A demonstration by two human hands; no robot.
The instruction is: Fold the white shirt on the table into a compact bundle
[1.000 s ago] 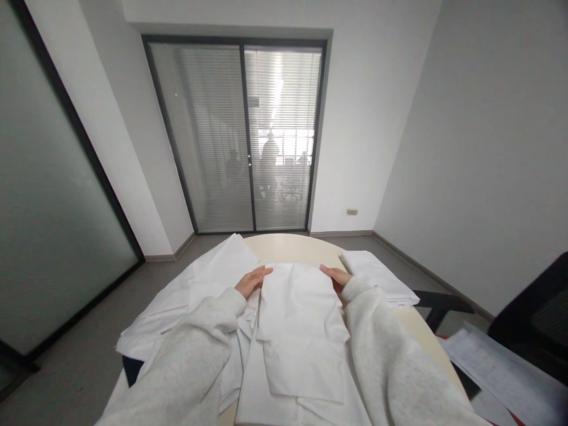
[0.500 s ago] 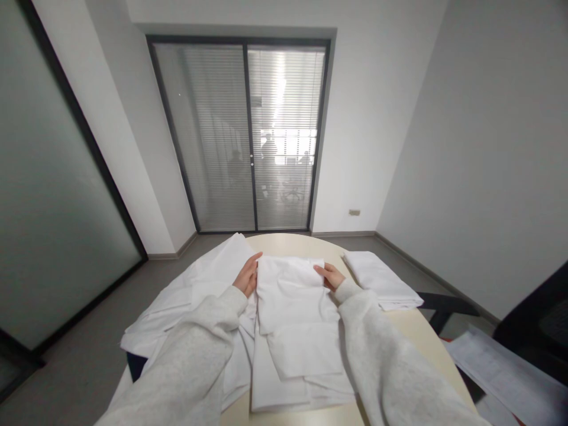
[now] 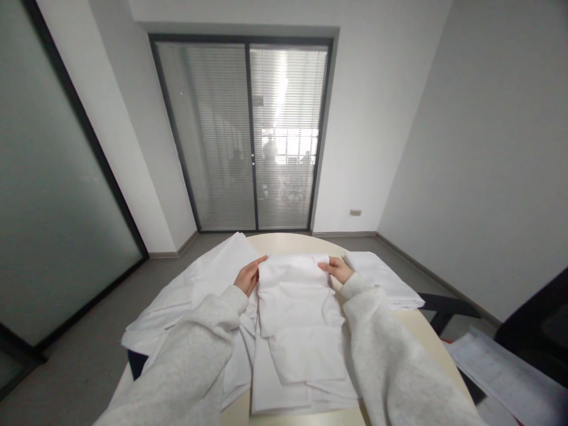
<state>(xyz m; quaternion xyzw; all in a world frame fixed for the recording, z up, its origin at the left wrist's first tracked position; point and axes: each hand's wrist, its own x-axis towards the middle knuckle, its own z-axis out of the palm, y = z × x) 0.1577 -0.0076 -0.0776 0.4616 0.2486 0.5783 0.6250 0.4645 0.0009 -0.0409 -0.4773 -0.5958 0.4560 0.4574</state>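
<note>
A partly folded white cloth lies in front of me on the table, in several layers with creases across it. My left hand grips its far left corner, fingers closed with the thumb on top. At the far right corner, my right hand pinches the same cloth between thumb and fingers. The far edge between my hands looks slightly raised and taut. To the left spreads a loose heap of white cloth, partly behind my left sleeve. A flat folded white cloth rests beyond my right wrist.
The pale round-edged table carries the cloths. A black chair stands at the right, with papers beside the table. Something dark blue shows under the left heap. A glass door with blinds is ahead.
My right hand has shifted slightly right with its corner of the cloth, and the far edge looks straighter. My left hand keeps its hold, barely moving.
</note>
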